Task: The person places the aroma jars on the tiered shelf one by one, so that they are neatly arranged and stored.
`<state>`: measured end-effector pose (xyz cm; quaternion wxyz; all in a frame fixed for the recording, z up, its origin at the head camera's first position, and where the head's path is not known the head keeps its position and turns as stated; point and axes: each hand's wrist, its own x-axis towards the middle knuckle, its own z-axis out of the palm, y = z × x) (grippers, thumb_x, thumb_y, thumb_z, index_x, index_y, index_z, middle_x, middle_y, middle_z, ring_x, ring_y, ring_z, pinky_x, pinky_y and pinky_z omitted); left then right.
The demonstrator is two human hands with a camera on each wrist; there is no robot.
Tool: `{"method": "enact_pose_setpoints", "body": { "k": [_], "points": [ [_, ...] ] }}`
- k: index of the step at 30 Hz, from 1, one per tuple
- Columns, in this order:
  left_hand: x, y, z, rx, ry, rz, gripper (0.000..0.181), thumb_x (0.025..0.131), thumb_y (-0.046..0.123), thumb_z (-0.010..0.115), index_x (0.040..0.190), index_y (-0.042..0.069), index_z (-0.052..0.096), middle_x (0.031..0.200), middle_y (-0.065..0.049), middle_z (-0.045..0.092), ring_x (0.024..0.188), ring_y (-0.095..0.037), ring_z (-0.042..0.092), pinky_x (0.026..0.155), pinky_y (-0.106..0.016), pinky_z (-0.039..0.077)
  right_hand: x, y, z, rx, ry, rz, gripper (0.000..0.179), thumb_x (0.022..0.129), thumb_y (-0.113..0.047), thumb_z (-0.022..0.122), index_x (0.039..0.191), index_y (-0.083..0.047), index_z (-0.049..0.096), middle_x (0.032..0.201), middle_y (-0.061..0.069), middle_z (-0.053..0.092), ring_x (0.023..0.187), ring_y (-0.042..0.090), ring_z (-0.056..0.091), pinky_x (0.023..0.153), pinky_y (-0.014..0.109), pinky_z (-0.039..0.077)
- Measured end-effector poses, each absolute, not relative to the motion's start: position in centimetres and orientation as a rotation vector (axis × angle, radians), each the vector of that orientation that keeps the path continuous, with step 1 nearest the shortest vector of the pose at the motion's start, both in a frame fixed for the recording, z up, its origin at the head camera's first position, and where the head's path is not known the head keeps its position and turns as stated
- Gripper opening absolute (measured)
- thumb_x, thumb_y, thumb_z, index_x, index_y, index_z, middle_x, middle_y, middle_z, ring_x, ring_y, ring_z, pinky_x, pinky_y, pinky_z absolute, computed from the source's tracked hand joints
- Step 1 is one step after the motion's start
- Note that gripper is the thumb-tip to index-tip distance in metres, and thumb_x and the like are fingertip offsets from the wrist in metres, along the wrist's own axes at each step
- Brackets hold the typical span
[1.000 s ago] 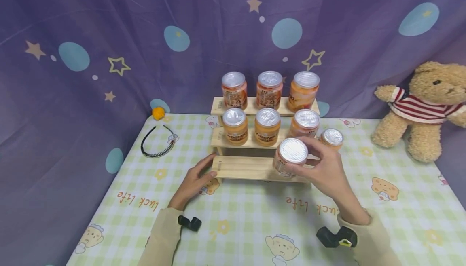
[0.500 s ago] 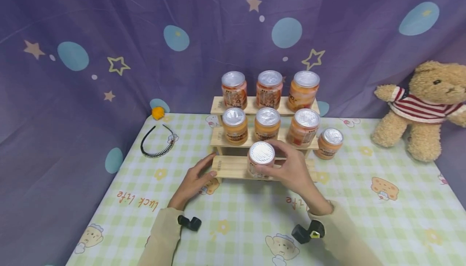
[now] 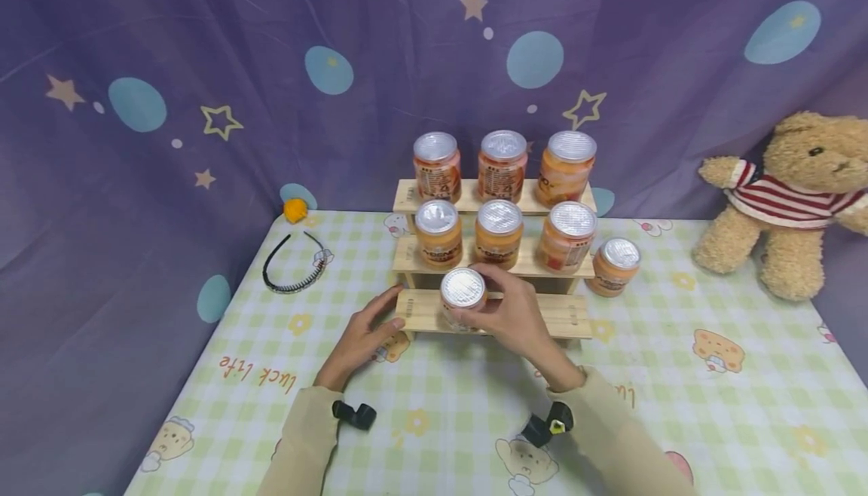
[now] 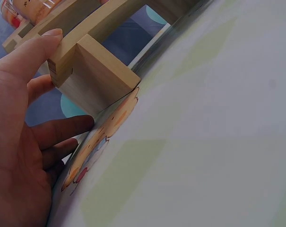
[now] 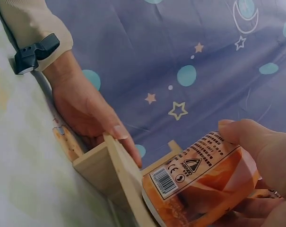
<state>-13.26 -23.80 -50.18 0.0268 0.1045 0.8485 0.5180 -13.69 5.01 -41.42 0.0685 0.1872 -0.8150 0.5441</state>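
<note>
My right hand (image 3: 484,300) grips an orange jar with a silver lid (image 3: 463,287) and holds it upright at the left part of the lowest step of a wooden stepped rack (image 3: 542,313). The right wrist view shows the jar's (image 5: 199,184) base at the step's edge (image 5: 114,165), with thumb and fingers curled round the jar. My left hand (image 3: 393,307) holds the left end of that lowest step. In the left wrist view its thumb lies on top of the plank (image 4: 95,71) and its fingers sit beside the leg. Three like jars stand on the middle step and three on the top step.
Another jar (image 3: 613,266) stands on the checked tablecloth by the rack's right end. A teddy bear (image 3: 787,202) sits at the far right. A black headband (image 3: 293,266) and a small orange ball (image 3: 294,210) lie at the back left. A purple curtain hangs close behind.
My right hand has carried the jar leftward along the lowest step, from its right end to its left part. The left hand has stayed on the rack's end.
</note>
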Motion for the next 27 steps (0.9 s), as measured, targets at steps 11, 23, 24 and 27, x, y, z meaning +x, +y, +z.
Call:
{"method": "enact_pose_setpoints", "body": {
  "k": [11, 23, 24, 27],
  "points": [
    [-13.39, -23.96, -50.27, 0.35, 2.641, 1.577, 0.058, 0.098, 0.028, 0.065, 0.152, 0.024, 0.044, 0.16, -0.008, 0.042, 0.15, -0.033, 0.036, 0.125, -0.057, 0.023, -13.67, 4.76, -41.85, 0.55, -2.476, 1.54, 0.063, 0.069, -0.015, 0.092, 0.125, -0.002, 0.065, 0.117, 0.018, 0.072, 0.105, 0.03, 0.072, 0.08, 0.035, 0.064],
    [-13.38, -23.82, -50.23, 0.351, 2.637, 1.579, 0.057, 0.098, 0.027, 0.065, 0.152, 0.024, 0.045, 0.159, -0.008, 0.043, 0.15, -0.033, 0.037, 0.125, -0.057, 0.023, -13.52, 4.68, -41.92, 0.557, -2.492, 1.447, 0.063, 0.07, -0.02, 0.092, 0.124, -0.003, 0.065, 0.117, 0.016, 0.07, 0.105, 0.03, 0.07, 0.088, 0.046, 0.06],
    [-13.38, -23.82, -50.23, 0.349, 2.637, 1.58, 0.058, 0.098, 0.027, 0.065, 0.152, 0.024, 0.045, 0.159, -0.008, 0.043, 0.15, -0.033, 0.036, 0.126, -0.056, 0.023, -13.49, 4.69, -41.92, 0.56, -2.497, 1.451, 0.064, 0.071, -0.02, 0.092, 0.125, -0.003, 0.064, 0.118, 0.016, 0.069, 0.107, 0.03, 0.07, 0.088, 0.045, 0.06],
    [-13.35, -23.83, -50.18, 0.34, 2.635, 1.58, 0.058, 0.098, 0.028, 0.065, 0.152, 0.024, 0.045, 0.16, -0.008, 0.043, 0.15, -0.033, 0.036, 0.126, -0.056, 0.023, -13.42, 4.79, -41.93, 0.563, -2.507, 1.475, 0.067, 0.072, -0.021, 0.092, 0.129, -0.002, 0.062, 0.122, 0.016, 0.069, 0.109, 0.03, 0.069, 0.087, 0.043, 0.061]
  ]
}}
